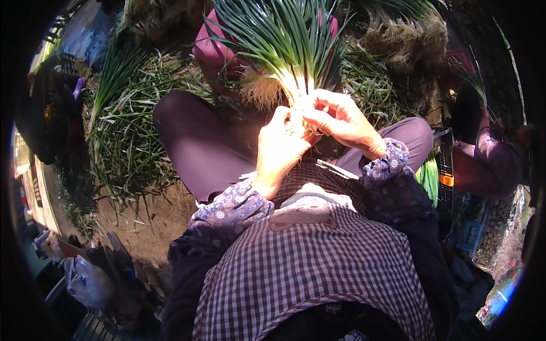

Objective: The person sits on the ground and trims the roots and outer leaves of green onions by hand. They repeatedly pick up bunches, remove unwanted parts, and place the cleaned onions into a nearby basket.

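Observation:
My left hand (279, 143) is closed around the root end of a bunch of green onions (294, 55), whose leaves fan out away from me. At the white stems, my right hand (341, 121) has its thumb and fingertips pinched together, touching the bunch; glare hides whether anything is between them. Pale stringy roots (262, 87) stick out just left of the bunch. Behind the leaves, a pink plastic container (213, 42) shows in part.
Cut green leaves (128, 145) lie heaped at left, with more (375, 85) at right. Rooted onion bundles (401, 38) lie at upper right. A black crate (445, 179) stands by my right knee. Another person's arm (484, 132) is at far right. A plastic bag (87, 281) lies lower left.

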A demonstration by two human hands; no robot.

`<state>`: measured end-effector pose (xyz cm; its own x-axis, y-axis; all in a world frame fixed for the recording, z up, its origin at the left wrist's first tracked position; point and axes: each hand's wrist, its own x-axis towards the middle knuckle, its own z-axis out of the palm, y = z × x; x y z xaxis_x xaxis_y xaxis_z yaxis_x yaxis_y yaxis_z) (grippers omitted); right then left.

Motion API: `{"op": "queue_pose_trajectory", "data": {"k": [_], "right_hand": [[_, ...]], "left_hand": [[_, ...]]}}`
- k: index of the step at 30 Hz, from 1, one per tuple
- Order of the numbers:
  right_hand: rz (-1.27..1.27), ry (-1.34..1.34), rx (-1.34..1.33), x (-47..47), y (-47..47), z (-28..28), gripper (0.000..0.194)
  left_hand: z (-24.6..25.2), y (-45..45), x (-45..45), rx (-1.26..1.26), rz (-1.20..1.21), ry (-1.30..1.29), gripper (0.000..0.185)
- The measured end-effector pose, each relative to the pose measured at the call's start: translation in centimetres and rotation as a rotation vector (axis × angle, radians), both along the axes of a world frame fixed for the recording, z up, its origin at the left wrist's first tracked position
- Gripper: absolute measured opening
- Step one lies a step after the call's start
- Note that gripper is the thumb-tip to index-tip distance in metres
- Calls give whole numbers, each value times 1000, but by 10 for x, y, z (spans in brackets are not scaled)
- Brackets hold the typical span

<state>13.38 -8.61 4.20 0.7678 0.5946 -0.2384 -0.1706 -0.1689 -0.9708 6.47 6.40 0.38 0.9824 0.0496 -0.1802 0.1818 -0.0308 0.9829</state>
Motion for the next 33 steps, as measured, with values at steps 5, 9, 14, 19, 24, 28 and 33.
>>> {"op": "queue_pose_trajectory", "data": {"k": [5, 9, 14, 19, 24, 28, 33], "right_hand": [[-168, -127, -24, 5, -8, -6, 27], [-59, -569, -285, 8, 3, -11, 34], [39, -44, -9, -11, 8, 24, 12], [53, -92, -20, -21, 2, 35, 17], [26, -854, -346, 0, 13, 3, 29], [209, -683, -407, -6, 12, 17, 19], [70, -763, -289, 7, 28, 31, 14]], "left_hand": [[-5, -3, 0, -426, 24, 85, 43], [-5, -2, 0, -66, -17, -12, 39], [-5, 4, 1, 73, -27, -101, 38], [-1, 2, 1, 152, -56, -159, 35], [-1, -3, -1, 48, 16, 17, 40], [-12, -1, 2, -92, -18, -146, 41], [-16, -4, 1, -47, -15, -241, 49]]}}
